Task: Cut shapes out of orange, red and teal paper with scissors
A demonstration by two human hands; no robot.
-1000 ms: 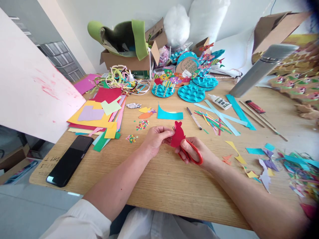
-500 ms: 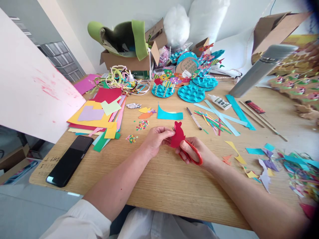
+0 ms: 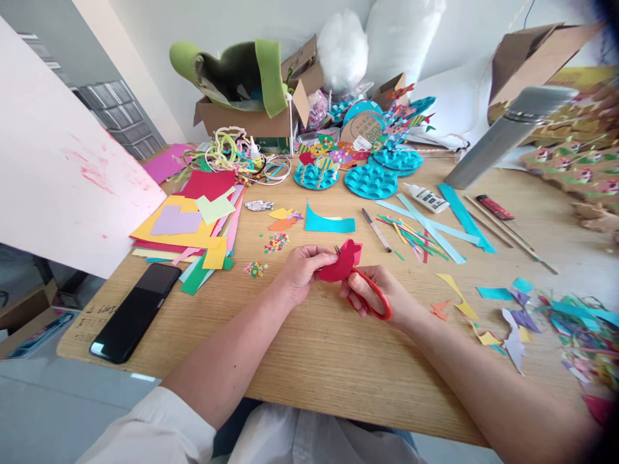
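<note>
Between thumb and fingers, my left hand [image 3: 305, 269] pinches a piece of red paper [image 3: 341, 263] with a curved, cut outline. My right hand [image 3: 374, 289] grips red-handled scissors [image 3: 382, 301], its fingers through the loops. The dark blade tips show beside the paper near my left thumb; most of the blades are hidden behind the paper. Just beyond my hands lies a blue paper offcut [image 3: 329, 219]. Left of it are yellow and orange fish-shaped cutouts [image 3: 282, 223] and small piles of coloured paper dots [image 3: 276, 242].
Stacked coloured paper [image 3: 184, 225] and a black phone [image 3: 138, 312] lie left. A pen [image 3: 376, 230], paper strips [image 3: 411, 235], a glue bottle [image 3: 428, 198] and a grey flask [image 3: 507, 142] are to the right. Scraps [image 3: 512, 322] cover the right side; blue egg-tray crafts [image 3: 371, 180] stand behind.
The red paper has turned in my left hand, its lobed end swinging right and its lower part moving left. My right hand and the scissors stay almost in place.
</note>
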